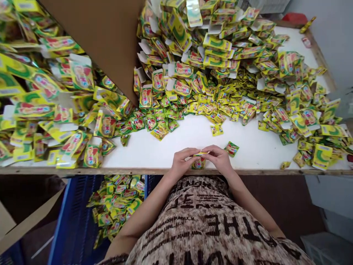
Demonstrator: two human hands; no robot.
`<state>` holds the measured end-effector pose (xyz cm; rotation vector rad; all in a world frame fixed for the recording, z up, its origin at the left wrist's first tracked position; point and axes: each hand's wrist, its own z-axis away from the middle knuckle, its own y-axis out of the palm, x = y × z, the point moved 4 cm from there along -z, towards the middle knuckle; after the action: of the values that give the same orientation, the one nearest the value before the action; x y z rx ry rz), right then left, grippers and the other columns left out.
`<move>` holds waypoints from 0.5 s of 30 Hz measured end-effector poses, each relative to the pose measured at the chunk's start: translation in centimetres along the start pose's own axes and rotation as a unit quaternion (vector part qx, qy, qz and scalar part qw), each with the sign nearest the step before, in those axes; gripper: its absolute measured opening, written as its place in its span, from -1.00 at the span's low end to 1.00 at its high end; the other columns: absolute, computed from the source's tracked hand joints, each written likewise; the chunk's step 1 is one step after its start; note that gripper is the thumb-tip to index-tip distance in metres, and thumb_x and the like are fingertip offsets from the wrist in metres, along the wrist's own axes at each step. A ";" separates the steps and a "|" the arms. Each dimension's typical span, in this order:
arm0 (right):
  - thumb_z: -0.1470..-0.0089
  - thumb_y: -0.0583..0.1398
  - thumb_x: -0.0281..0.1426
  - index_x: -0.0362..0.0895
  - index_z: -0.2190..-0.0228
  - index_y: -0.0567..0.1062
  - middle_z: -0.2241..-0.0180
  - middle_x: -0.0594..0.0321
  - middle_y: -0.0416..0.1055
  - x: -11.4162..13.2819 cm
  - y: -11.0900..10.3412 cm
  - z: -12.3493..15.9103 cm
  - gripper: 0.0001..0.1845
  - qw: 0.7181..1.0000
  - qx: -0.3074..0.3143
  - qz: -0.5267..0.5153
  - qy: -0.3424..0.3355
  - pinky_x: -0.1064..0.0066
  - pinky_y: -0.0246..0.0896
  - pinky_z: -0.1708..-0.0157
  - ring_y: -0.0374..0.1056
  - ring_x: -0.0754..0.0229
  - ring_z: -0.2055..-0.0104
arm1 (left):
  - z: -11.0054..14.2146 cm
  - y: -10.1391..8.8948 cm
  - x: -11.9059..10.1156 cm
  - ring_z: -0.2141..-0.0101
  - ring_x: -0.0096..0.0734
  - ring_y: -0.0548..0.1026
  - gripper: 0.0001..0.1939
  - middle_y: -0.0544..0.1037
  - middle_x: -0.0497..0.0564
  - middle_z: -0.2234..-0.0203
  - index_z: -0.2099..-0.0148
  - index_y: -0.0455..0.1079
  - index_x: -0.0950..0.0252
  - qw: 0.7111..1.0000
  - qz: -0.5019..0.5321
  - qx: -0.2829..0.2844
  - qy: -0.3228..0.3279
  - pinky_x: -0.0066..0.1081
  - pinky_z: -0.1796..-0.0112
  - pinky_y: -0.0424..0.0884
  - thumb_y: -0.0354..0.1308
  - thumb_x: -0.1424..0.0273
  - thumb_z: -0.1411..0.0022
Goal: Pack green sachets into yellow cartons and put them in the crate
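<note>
My left hand (182, 160) and my right hand (218, 157) meet at the near edge of the white table (190, 141). Both pinch one small yellow-green carton (198, 162) held between them, fingers curled on its top. A single green sachet (231, 148) lies just right of my right hand, and another small yellow sachet (217, 130) lies a little farther off. A deep heap of yellow-green sachets and small cartons (220, 73) covers the far half of the table.
A brown cardboard sheet (107, 40) leans across the upper left, with more cartons (49, 106) piled left of it. Below the table edge at left, a blue crate (68, 221) holds several packed cartons (118, 206). A white bin (328, 248) sits low right.
</note>
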<state>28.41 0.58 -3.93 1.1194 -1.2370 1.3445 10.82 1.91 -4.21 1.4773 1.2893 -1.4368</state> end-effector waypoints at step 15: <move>-0.20 0.19 -0.37 0.03 0.05 0.55 0.11 0.14 0.41 -0.5 -3.8 2.5 -0.71 0.963 -0.115 0.215 -0.112 0.23 0.38 0.09 0.37 0.11 0.05 | 1.4 -2.7 -0.2 0.10 -0.25 0.57 -0.63 0.59 0.08 0.05 -0.05 0.47 0.22 0.992 -0.014 0.021 -0.128 -0.29 0.07 0.50 0.17 0.20 -0.24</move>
<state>32.32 -1.84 -3.81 0.8845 -1.8333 1.3643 7.92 1.26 -3.82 1.2568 1.1325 -1.6207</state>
